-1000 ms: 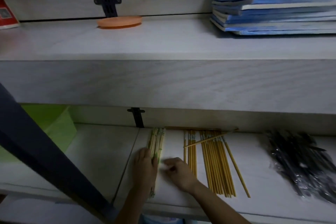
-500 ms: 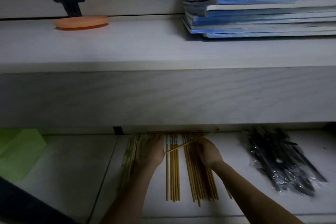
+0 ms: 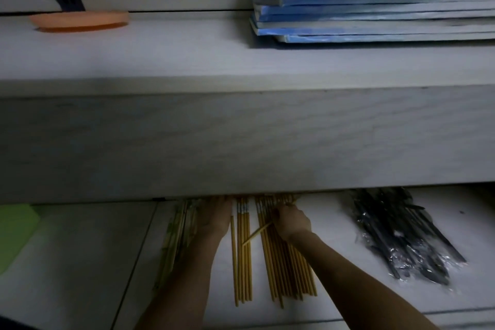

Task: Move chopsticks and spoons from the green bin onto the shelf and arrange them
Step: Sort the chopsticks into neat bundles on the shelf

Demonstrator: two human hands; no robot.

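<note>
- Chopsticks (image 3: 284,270) in yellow lie on the lower shelf (image 3: 80,262), parallel and pointing inward. They are split into a wide group and a narrow group (image 3: 242,262) just beside it, and we judge the rows are meant to keep like with like.
- Green-patterned chopsticks (image 3: 174,244) form a separate bundle left of the yellow ones, towards the green bin (image 3: 13,236) at the shelf's left end. We cannot tell whether anything remains in the bin.
- Our left hand (image 3: 217,218) lies flat between the patterned bundle and the narrow group, fingers stretched inward with their tips hidden behind the upper shelf (image 3: 241,142). It seems placed as a fence that holds the two kinds apart.
- Our right hand (image 3: 292,221) rests on the far part of the wide group with curled fingers. It appears to pinch the upper end of a stray chopstick (image 3: 257,233) that slants across the gap between the groups, and we judge it is held there so it can be swung into line.
- The hands are apart, with the narrow group between them.
- A dark wrapped bundle (image 3: 401,244) lies well apart to the right; it is too murky to say whether it holds the spoons.
- An orange dish (image 3: 77,20) and a stack of blue books (image 3: 375,8) sit on the upper shelf, out of the work.
- We judge this to be the arranging stage. The far ends are hidden, so we cannot check their evenness.
</note>
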